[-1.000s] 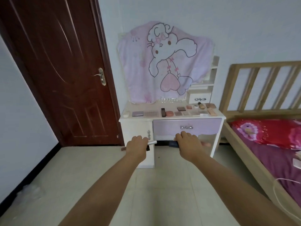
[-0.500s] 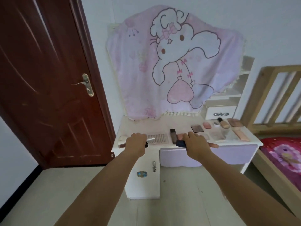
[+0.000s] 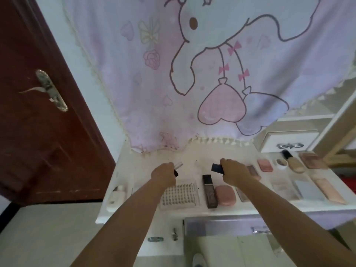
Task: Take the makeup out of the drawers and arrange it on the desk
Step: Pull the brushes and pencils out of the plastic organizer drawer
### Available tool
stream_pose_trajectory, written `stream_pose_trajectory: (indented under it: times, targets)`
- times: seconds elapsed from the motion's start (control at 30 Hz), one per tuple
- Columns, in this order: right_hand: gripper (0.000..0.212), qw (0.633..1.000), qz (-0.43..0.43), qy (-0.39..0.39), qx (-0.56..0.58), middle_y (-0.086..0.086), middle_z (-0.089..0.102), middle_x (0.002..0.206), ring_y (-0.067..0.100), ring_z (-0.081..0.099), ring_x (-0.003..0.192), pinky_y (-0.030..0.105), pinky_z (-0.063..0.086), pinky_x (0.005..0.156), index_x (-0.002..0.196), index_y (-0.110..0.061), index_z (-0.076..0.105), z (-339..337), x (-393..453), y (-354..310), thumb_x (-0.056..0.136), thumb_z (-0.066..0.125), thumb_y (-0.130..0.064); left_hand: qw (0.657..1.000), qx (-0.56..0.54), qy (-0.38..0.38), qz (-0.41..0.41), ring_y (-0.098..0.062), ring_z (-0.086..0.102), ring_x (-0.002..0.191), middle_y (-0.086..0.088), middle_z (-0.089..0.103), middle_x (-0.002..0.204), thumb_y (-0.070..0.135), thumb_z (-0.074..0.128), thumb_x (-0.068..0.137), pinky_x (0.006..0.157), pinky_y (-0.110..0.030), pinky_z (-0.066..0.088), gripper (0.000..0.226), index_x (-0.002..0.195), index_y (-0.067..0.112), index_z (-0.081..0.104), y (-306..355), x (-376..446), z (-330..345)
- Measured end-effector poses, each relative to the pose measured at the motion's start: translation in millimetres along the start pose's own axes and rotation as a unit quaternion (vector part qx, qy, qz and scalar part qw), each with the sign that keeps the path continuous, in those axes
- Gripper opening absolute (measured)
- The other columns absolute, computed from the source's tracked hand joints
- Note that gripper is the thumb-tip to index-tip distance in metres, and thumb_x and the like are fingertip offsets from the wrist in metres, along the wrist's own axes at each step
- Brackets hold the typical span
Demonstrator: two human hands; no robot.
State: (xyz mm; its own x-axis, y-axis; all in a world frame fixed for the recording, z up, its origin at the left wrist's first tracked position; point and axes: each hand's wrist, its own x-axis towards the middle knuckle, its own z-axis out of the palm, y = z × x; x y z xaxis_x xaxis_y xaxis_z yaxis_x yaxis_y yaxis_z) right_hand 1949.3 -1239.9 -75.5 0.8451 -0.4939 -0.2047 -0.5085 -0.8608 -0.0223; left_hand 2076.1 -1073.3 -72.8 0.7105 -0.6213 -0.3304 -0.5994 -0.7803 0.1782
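While both arms reach over the desk (image 3: 146,158), the left hand (image 3: 163,175) grips a clear tube (image 3: 178,166) and the right hand (image 3: 234,173) a dark case (image 3: 217,168)

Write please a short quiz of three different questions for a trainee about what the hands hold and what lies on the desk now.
1. True or false: the left hand grips a slim clear-tipped tube.
2. What does the right hand hold? A) pink compact B) dark blue case C) white bottle
3. Fill in: the pink oval compact lies on the white desk just right of the dark ____ bottle.

Key: 1 true; 2 B, the dark blue case; 3 rectangular.
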Motion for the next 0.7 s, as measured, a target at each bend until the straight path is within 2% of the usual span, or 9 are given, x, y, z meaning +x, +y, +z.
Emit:
stream_pose_trajectory:
  times: [0.07,0.23,0.5,0.57,0.7]
  targets:
    - [0.024,0.999,0.011,-0.032,0.024,0.011,0.055,0.111,0.025,0.057,0.093,0.029,0.039,0.07,0.109,-0.007,0.044,7,41,14,0.085,0.045,-0.007,1.0,-0.018,-0.018,-0.011,-0.026,0.056,0.108,-0.013,0.055,0.12,0.012,0.051,0.089,0.085,-0.033,0.047,0.031,0.118,0.003,0.046,10,44,-2]
    - [0.025,0.994,0.033,-0.088,0.054,0.012,0.055,0.114,0.028,0.058,0.101,0.032,0.045,0.078,0.112,-0.005,0.043,27,117,35,0.087,0.044,-0.008,0.997,-0.053,-0.049,-0.035,-0.028,0.056,0.108,-0.015,0.054,0.119,0.013,0.047,0.091,0.084,-0.034,0.047,0.029,0.118,0.002,0.045,31,123,11]
    - [0.028,0.987,0.077,-0.097,0.106,0.013,0.053,0.115,0.027,0.056,0.104,0.032,0.048,0.082,0.117,-0.005,0.041,59,190,40,0.089,0.046,-0.01,0.968,-0.194,-0.129,-0.093,-0.028,0.059,0.105,-0.013,0.055,0.12,0.01,0.056,0.086,0.078,-0.031,0.05,0.034,0.117,0.002,0.044,59,202,45]
    - [0.03,0.984,0.076,-0.097,0.133,0.015,0.051,0.116,0.028,0.054,0.106,0.032,0.047,0.083,0.118,-0.005,0.041,67,202,43,0.089,0.047,-0.01,0.962,-0.217,-0.129,-0.104,-0.028,0.058,0.105,-0.015,0.055,0.119,0.012,0.057,0.085,0.08,-0.032,0.049,0.036,0.117,0.002,0.043,70,214,51]
    - [0.034,0.976,0.081,-0.074,0.188,0.016,0.048,0.118,0.031,0.05,0.107,0.034,0.044,0.086,0.12,-0.005,0.042,75,212,52,0.088,0.048,-0.012,0.95,-0.268,-0.114,-0.114,-0.027,0.057,0.099,-0.015,0.053,0.119,0.016,0.06,0.084,0.071,-0.028,0.043,0.043,0.12,0.003,0.041,83,226,55]
